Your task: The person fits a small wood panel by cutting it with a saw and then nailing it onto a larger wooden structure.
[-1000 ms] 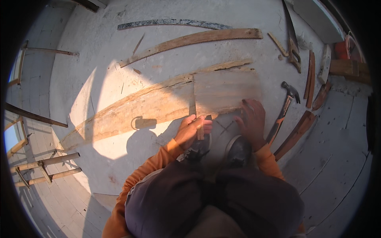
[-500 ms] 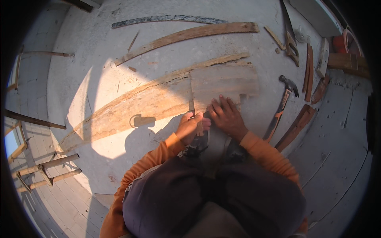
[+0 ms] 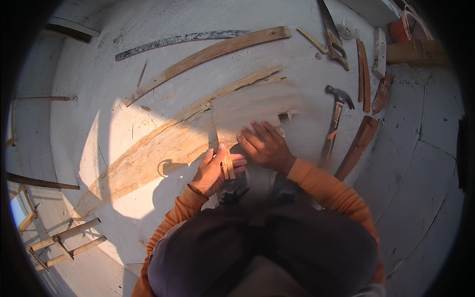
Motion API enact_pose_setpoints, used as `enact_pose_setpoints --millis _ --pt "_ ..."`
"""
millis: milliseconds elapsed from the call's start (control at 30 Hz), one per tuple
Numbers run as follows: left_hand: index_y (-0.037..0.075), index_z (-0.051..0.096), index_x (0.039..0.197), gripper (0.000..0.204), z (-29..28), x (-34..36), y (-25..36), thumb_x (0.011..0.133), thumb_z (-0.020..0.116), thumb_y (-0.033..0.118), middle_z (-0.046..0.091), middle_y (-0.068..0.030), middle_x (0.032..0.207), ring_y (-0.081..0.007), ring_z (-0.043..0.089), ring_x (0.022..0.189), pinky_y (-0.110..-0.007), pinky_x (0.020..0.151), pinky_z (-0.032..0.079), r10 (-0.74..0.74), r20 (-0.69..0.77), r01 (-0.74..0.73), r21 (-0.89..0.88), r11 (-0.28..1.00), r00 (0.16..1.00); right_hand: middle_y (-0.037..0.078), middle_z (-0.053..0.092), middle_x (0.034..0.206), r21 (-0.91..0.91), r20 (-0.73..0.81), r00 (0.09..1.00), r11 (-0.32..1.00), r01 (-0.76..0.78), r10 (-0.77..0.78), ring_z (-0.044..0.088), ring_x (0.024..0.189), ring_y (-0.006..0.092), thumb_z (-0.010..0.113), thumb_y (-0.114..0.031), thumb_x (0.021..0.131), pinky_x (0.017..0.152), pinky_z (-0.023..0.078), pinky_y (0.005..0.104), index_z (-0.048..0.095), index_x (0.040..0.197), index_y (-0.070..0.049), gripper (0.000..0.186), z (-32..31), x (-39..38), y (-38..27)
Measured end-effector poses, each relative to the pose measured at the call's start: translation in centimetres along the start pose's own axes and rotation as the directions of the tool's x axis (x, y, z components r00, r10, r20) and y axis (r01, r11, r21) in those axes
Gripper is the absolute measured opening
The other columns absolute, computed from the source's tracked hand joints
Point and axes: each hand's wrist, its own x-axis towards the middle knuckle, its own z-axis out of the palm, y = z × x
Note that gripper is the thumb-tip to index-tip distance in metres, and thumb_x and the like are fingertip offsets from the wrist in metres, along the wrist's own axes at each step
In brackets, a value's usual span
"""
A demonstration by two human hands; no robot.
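Note:
In my left hand [image 3: 210, 171] is a small split wooden strip [image 3: 228, 166], pinched by the thumb against fingers stretched toward the right. The hand is just below the near edge of a short greyish board piece [image 3: 257, 101]. My right hand [image 3: 268, 148] lies palm down at that piece's near edge, fingers extended on it; its thumb is mostly hidden. A dark square notch [image 3: 284, 117] shows in the board beyond the right fingers. The short piece overlaps a long weathered plank [image 3: 153, 143] running down to the left, cracked along its far side.
A claw hammer [image 3: 336, 111] lies right of my hands, beside reddish wood strips [image 3: 358, 148]. A handsaw [image 3: 336, 47] and a short stick [image 3: 312, 40] are at far right. Beyond the plank lie a brown board [image 3: 213, 57] and a dark, flaking strip [image 3: 178, 40]. Wooden poles [image 3: 69, 235] stand at left.
The view has turned, shifting the boards left and slightly down. My hands have moved a little apart, and the wooden strip in my left hand now shows more clearly. Sunlight falls on it.

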Motion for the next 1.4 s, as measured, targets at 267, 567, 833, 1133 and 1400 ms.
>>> enact_pose_setpoints --millis 267,567,833,1133,1400 --pt "-0.002 0.044 0.151 0.064 -1.0 1.9 6.4 0.110 0.056 0.045 0.060 -0.0171 0.138 -0.0255 0.059 0.127 -0.039 0.111 0.046 0.755 0.069 -0.617 0.628 0.475 0.652 0.004 0.075 0.088 0.704 0.064 0.757 0.509 -0.496 0.650 0.072 0.075 0.0169 0.073 -0.011 0.098 0.067 0.055 0.0262 0.075 0.104 -0.001 0.012 -11.5 12.3 8.2" --pt "-0.005 0.056 0.141 0.075 7.8 3.7 6.7 0.103 0.062 0.059 0.065 -0.0152 0.134 -0.0192 0.060 0.124 -0.037 0.109 0.046 0.581 0.044 -0.579 0.175 0.796 0.813 0.003 0.074 0.096 0.725 0.620 0.317 -0.370 -0.580 0.718 0.070 0.080 0.0098 0.076 -0.023 0.098 0.068 0.059 0.0263 0.070 0.108 -0.003 0.024 -12.1 10.3 9.4" --pt "-0.005 0.071 0.113 0.064 6.2 4.0 5.8 0.103 0.063 0.058 0.069 -0.0060 0.089 -0.0132 0.063 0.082 -0.030 0.076 0.053 0.605 -0.083 -0.523 0.419 0.742 0.792 0.008 0.073 0.115 0.588 0.808 0.417 -0.615 -0.525 0.417 0.074 0.100 0.0176 0.074 -0.022 0.100 0.089 0.064 0.0348 0.066 0.125 0.000 0.034 -9.0 4.4 8.0" --pt "-0.002 0.071 0.122 0.064 5.6 3.9 4.6 0.103 0.064 0.058 0.071 -0.0059 0.102 -0.0135 0.063 0.091 -0.030 0.087 0.051 0.541 -0.109 -0.451 0.432 0.781 0.834 0.010 0.070 0.122 0.496 0.864 0.398 -0.664 -0.560 0.310 0.071 0.108 0.0192 0.074 -0.021 0.100 0.097 0.061 0.0385 0.063 0.130 0.002 0.039 -6.8 2.1 7.0" --pt "-0.004 0.072 0.121 0.066 5.9 4.5 3.0 0.104 0.061 0.059 0.067 -0.0027 0.092 -0.0113 0.053 0.083 -0.032 0.079 0.046 0.749 -0.065 -0.588 0.576 0.567 0.659 0.009 0.066 0.126 0.601 0.771 0.418 -0.766 -0.226 0.481 0.065 0.115 0.0176 0.058 -0.039 0.110 0.103 0.055 0.0353 0.057 0.136 0.003 0.049 -4.7 1.1 6.6"
